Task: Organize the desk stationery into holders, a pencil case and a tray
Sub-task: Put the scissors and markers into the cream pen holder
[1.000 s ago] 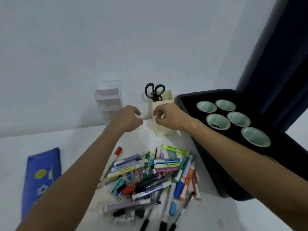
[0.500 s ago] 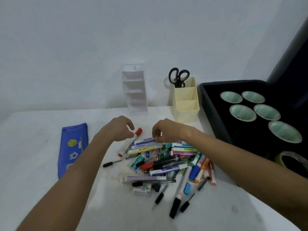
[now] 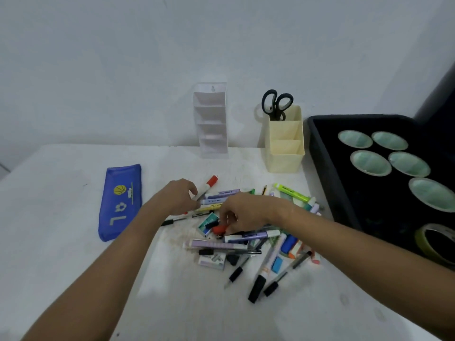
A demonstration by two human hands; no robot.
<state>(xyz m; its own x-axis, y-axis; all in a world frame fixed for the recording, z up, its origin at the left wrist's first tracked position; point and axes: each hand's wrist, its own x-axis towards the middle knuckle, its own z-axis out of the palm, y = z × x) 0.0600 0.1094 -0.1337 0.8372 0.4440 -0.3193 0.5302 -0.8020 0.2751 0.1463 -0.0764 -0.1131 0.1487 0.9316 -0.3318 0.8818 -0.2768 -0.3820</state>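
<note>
While both hands are lowered into the heap of pens and markers [image 3: 248,232] at the middle of the white table [image 3: 61,267], the left hand [image 3: 181,198] is curled around a white marker with a red cap [image 3: 206,187], and the right hand [image 3: 242,212] has its fingertips bent onto a small red object [image 3: 219,229]; a firm pinch cannot be confirmed. A blue fabric pencil case [image 3: 119,201] lies flat to the left, apart from the heap. A white tiered holder [image 3: 211,120] and a cream plastic holder [image 3: 285,141] containing black scissors [image 3: 277,104] stand by the wall. A black tray [image 3: 327,168] with 5 green cups is set along the right edge, close beside the heap.
</note>
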